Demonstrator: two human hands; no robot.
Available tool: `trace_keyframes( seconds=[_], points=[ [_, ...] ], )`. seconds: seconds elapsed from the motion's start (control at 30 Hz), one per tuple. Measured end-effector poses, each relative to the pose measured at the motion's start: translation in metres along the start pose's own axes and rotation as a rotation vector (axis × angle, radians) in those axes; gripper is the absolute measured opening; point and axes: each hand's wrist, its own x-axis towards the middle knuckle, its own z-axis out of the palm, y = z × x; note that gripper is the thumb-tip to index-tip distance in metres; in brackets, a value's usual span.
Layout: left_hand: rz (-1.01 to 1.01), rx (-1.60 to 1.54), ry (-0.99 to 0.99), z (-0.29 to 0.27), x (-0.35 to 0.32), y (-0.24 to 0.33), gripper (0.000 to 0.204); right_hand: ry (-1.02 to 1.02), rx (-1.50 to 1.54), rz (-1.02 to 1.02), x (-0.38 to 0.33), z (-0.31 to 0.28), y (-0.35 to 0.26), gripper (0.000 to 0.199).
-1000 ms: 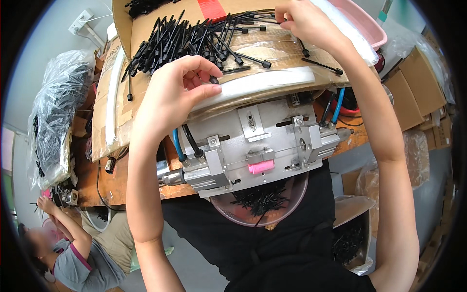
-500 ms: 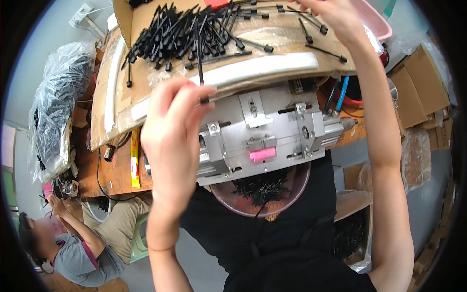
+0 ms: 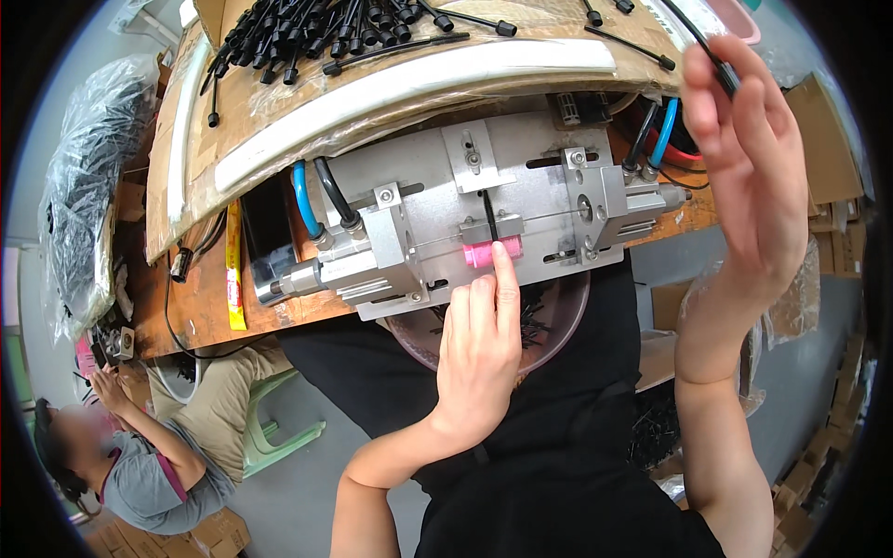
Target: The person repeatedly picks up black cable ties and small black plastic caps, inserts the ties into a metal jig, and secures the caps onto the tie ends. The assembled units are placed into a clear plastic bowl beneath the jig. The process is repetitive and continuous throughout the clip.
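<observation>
My left hand [image 3: 479, 349] reaches in over the front of a metal fixture [image 3: 539, 167]. Its index finger is stretched out, the tip on the near end of a thin black rod [image 3: 490, 212] at a pink block [image 3: 478, 256]; the other fingers are bent and the thumb is hidden. The rod lies across a small metal holder, its far end near a slotted plate [image 3: 470, 158]. Raised at the right, my right hand [image 3: 758, 167] has a black cap-ended rod [image 3: 724, 74] between its fingers and thumb.
Many black cap-ended rods [image 3: 326, 33] lie on the cardboard [image 3: 419, 126] behind the fixture. Below it, a bowl [image 3: 567, 325] holds black pieces. Blue and black hoses [image 3: 302, 200] join the fixture. A seated person [image 3: 153, 465] works at the left.
My left hand has come down from the pile to the fixture, where a black rod now lies. My right hand has moved back from the far right with a rod. The view has shifted.
</observation>
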Motion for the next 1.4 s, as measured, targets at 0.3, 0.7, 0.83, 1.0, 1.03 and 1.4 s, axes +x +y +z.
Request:
trace_keyframes(
  seconds=[0.3, 0.7, 0.83, 1.0, 1.03, 1.4],
  points=[
    [-0.057, -0.081, -0.078, -0.007, -0.001, -0.001, 0.075, -0.082, -0.671, -0.154, -0.093, 0.052, 0.026, 0.044],
    [-0.134, -0.23, 0.091, -0.051, -0.011, -0.003, 0.072, -0.315, -0.858, -0.139, -0.124, 0.084, 0.087, 0.065],
    [-0.145, -0.273, 0.092, -0.055, -0.008, -0.008, 0.071, -0.334, -0.869, -0.102, -0.123, 0.085, 0.083, 0.065],
    [-0.06, -0.251, 0.265, -0.073, 0.056, -0.05, 0.048, -0.381, -0.895, -0.105, -0.101, 0.072, 0.052, 0.067],
    [-0.04, -0.231, 0.306, -0.078, 0.078, -0.065, 0.037, -0.377, -0.939, -0.109, -0.087, 0.068, 0.038, 0.058],
    [0.101, -0.367, -0.186, -0.118, 0.168, -0.13, 0.011, -0.464, -1.385, -0.168, 0.128, 0.093, 0.034, 0.033]
  ],
)
